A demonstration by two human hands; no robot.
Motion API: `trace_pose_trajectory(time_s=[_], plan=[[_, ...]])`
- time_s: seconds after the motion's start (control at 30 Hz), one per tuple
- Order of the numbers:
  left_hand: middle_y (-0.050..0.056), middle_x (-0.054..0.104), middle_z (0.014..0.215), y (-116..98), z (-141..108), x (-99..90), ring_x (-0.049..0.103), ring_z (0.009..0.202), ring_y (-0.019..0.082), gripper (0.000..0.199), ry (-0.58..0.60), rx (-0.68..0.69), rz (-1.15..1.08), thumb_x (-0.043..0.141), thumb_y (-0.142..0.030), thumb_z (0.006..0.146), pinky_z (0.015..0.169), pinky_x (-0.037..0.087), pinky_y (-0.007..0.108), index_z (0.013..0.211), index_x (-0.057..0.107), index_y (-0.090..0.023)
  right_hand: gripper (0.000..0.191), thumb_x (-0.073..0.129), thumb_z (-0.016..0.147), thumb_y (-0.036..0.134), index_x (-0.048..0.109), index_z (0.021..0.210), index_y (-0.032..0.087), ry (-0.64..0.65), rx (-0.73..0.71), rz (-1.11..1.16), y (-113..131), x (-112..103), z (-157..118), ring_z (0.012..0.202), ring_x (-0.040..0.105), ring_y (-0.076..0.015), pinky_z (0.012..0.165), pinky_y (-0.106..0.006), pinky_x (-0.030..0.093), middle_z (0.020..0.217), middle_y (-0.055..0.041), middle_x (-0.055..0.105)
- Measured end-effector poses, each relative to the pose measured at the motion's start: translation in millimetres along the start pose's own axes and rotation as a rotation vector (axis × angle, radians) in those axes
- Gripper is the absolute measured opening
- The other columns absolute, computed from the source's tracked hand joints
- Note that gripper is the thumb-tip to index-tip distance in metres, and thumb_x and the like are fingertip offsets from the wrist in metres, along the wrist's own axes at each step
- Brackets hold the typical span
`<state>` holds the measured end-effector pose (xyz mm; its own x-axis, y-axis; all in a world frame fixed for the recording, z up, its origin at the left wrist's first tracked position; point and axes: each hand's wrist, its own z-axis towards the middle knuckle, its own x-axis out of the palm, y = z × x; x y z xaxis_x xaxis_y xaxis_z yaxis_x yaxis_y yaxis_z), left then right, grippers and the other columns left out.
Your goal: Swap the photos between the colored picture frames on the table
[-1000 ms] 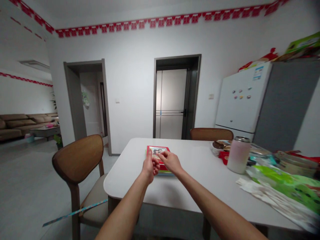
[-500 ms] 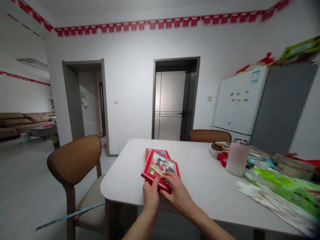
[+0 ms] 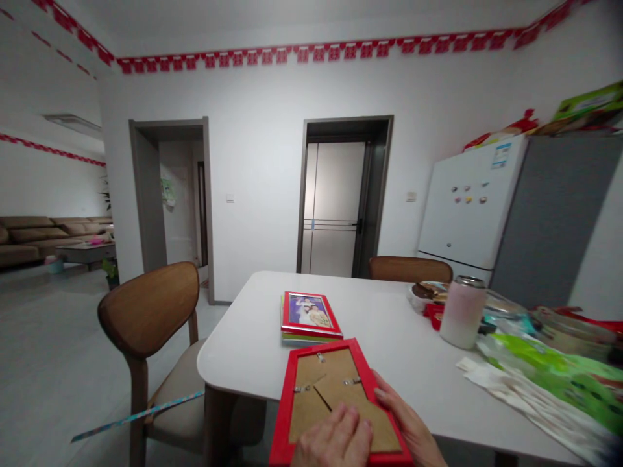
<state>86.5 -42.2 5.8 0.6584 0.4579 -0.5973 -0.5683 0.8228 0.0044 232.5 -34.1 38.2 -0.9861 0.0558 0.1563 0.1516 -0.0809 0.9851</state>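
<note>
A red photo frame (image 3: 286, 415) is tilted up over the table's near edge, its brown backing board and metal clips facing me. My left hand (image 3: 335, 438) lies over the lower part of the backing, fingers together and bent against it; its thumb is hidden. Along the frame's right side, my right hand (image 3: 406, 415) grips the edge, partly hidden behind it. Just beyond, another red frame (image 3: 311, 311) showing a photo of people in white lies on a small stack with a green edge.
The white table (image 3: 233, 350) holds a pink-white bottle (image 3: 463, 311), a green package (image 3: 555, 370), white cloth (image 3: 516, 389) and food containers at the right. Wooden chairs stand at the left (image 3: 150, 311) and far side (image 3: 411, 268). A fridge (image 3: 467, 201) is at the back right.
The held frame has come off the stack toward me and turned from photo side to backing side. My left hand has moved onto its back, my right to its right edge. The frame beneath is uncovered.
</note>
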Motion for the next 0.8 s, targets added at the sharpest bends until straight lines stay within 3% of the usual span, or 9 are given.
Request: trace_pose_trajectory(time_s=[0.07,0.13,0.23,0.37,0.5,0.6,0.7,0.8], plan=[[0.007,0.065,0.094,4,-4,13.4,0.061,0.085,0.020,0.031,-0.146,0.085,0.139,0.039,-0.022,0.081,0.060,0.053,0.023,0.109,0.052,-0.019,0.058,0.054,0.060,0.042,0.051,0.112,0.015,0.051,0.080,0.031,-9,-4,11,0.078,0.062,-0.0246,0.071,-0.036,0.048,0.089,-0.0085,0.066],[0.004,0.067,0.088,8,-6,23.2,0.063,0.078,0.018,0.027,-0.205,0.127,0.246,0.035,-0.022,0.081,0.056,0.052,0.022,0.097,0.057,-0.017,0.052,0.054,0.060,0.032,0.053,0.108,0.013,0.107,0.083,-0.037,-15,-7,23,0.078,0.062,-0.0230,0.072,-0.034,0.047,0.087,-0.0080,0.067],[0.001,0.067,0.087,13,-10,31.6,0.062,0.079,0.015,0.028,-0.145,0.123,0.318,0.031,-0.020,0.083,0.060,0.051,0.020,0.090,0.058,-0.018,0.045,0.049,0.059,0.023,0.056,0.103,0.012,0.112,-0.024,-0.322,-25,-12,41,0.079,0.061,-0.0207,0.074,-0.031,0.046,0.088,-0.0074,0.067],[0.003,0.064,0.097,19,-20,40.7,0.058,0.091,0.016,0.027,0.042,0.093,0.324,0.034,-0.022,0.082,0.069,0.049,0.023,0.099,0.054,-0.018,0.039,0.046,0.059,0.020,0.061,0.095,0.014,0.060,-0.133,-0.729,-35,-15,57,0.083,0.059,-0.0201,0.077,-0.028,0.043,0.090,-0.0059,0.066],[0.005,0.060,0.106,21,-25,48.0,0.053,0.100,0.019,0.030,0.189,0.038,0.265,0.039,-0.025,0.081,0.077,0.047,0.027,0.108,0.049,-0.017,0.036,0.046,0.059,0.018,0.064,0.090,0.017,0.033,-0.199,-0.975,-39,-13,69,0.087,0.057,-0.0195,0.079,-0.026,0.041,0.091,-0.0064,0.065],[0.006,0.056,0.112,19,-21,40.9,0.049,0.106,0.021,0.032,0.341,-0.060,0.147,0.041,-0.024,0.080,0.082,0.045,0.030,0.111,0.047,-0.019,0.036,0.045,0.058,0.014,0.064,0.088,0.015,0.069,-0.274,-1.121,-39,-10,78,0.089,0.055,-0.0174,0.081,-0.023,0.039,0.093,-0.0073,0.063],[0.006,0.050,0.120,23,-13,17.5,0.044,0.110,0.022,0.042,0.502,-0.233,-0.053,0.052,-0.031,0.075,0.092,0.038,0.035,0.114,0.045,-0.022,0.034,0.044,0.058,0.012,0.065,0.085,0.013,0.083,-0.300,-1.204,-37,-6,84,0.089,0.054,-0.0167,0.080,-0.021,0.038,0.095,-0.0087,0.061],[0.010,0.041,0.127,37,-13,-10.2,0.037,0.116,0.026,0.065,0.536,-0.495,-0.120,0.063,-0.043,0.061,0.098,0.027,0.044,0.118,0.042,-0.019,0.029,0.043,0.063,0.015,0.066,0.081,0.014,0.097,-0.303,-1.235,-36,-3,85,0.085,0.054,-0.0162,0.076,-0.021,0.039,0.095,-0.0088,0.059]])
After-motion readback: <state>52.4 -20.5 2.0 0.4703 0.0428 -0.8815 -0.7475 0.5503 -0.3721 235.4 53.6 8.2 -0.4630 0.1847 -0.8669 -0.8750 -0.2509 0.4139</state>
